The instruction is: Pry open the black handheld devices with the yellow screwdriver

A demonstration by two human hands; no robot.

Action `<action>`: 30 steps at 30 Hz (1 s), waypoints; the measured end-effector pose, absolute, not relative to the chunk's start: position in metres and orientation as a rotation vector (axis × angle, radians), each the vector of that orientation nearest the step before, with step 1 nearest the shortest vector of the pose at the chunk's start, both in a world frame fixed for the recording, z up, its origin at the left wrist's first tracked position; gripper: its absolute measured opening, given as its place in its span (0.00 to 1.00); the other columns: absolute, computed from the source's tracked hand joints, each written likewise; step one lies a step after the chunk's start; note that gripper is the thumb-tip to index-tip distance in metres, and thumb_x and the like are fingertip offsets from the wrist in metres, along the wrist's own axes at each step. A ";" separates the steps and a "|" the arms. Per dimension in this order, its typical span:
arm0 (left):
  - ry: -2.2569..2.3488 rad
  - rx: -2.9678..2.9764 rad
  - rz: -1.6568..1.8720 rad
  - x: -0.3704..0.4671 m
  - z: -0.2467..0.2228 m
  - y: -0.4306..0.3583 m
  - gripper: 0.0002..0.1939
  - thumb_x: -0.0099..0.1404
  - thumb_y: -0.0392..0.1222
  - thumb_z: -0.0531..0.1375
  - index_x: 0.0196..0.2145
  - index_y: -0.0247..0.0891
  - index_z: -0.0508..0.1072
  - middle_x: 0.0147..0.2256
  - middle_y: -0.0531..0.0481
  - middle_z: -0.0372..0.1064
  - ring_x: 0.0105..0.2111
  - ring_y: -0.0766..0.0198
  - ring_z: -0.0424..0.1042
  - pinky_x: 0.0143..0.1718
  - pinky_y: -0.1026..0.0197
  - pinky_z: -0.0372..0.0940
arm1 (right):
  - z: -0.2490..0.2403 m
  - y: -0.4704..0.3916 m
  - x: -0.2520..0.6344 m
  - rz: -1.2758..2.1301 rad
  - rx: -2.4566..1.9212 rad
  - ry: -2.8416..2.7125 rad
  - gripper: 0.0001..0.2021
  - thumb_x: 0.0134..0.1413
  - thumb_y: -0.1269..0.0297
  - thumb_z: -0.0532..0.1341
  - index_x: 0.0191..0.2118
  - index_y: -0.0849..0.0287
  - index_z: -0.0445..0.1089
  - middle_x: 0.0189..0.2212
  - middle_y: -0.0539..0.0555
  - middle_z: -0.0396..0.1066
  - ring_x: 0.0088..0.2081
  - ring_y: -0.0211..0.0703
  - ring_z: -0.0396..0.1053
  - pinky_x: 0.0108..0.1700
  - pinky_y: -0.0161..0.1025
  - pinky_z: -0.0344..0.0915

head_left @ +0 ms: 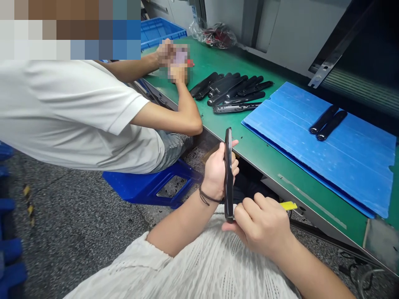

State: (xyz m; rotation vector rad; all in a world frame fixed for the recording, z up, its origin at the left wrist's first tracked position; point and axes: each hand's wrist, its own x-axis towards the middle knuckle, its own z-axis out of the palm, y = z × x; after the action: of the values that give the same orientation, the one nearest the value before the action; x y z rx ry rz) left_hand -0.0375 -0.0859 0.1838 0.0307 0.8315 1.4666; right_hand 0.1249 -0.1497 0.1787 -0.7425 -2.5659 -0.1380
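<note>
My left hand (215,172) is wrapped round a long, glossy black plastic piece (229,174), which stands nearly upright in front of my lap. Closed round a yellow-handled tool (289,205), my right hand (263,224) is at the lower end of the black piece. The tool's working tip is mostly hidden by my fingers. Several similar black pieces (230,87) lie in a pile on the green table (264,153). Two more black pieces (332,124) rest side by side on a blue sheet (289,116) at the right.
A co-worker in a white shirt (77,104) sits at the left on a blue stool (134,187), both hands over the table. Behind are a blue crate (162,31) and a clear plastic bag (218,35). A dark machine with a metal bracket (327,68) stands at the upper right.
</note>
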 end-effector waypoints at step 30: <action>1.228 -0.150 1.476 -0.051 0.106 -0.088 0.05 0.72 0.33 0.57 0.44 0.31 0.71 0.33 0.47 0.69 0.28 0.67 0.69 0.30 0.66 0.63 | 0.148 -0.152 0.109 0.831 -0.900 -1.924 0.04 0.64 0.71 0.64 0.39 0.60 0.67 0.31 0.50 0.66 0.30 0.33 0.64 0.31 0.33 0.61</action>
State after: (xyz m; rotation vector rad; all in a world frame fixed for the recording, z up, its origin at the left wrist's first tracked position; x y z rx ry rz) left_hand -0.0514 -0.0881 0.1061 -0.1495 1.2284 1.4758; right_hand 0.1090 -0.1522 0.1484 -0.9000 -1.9240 0.8313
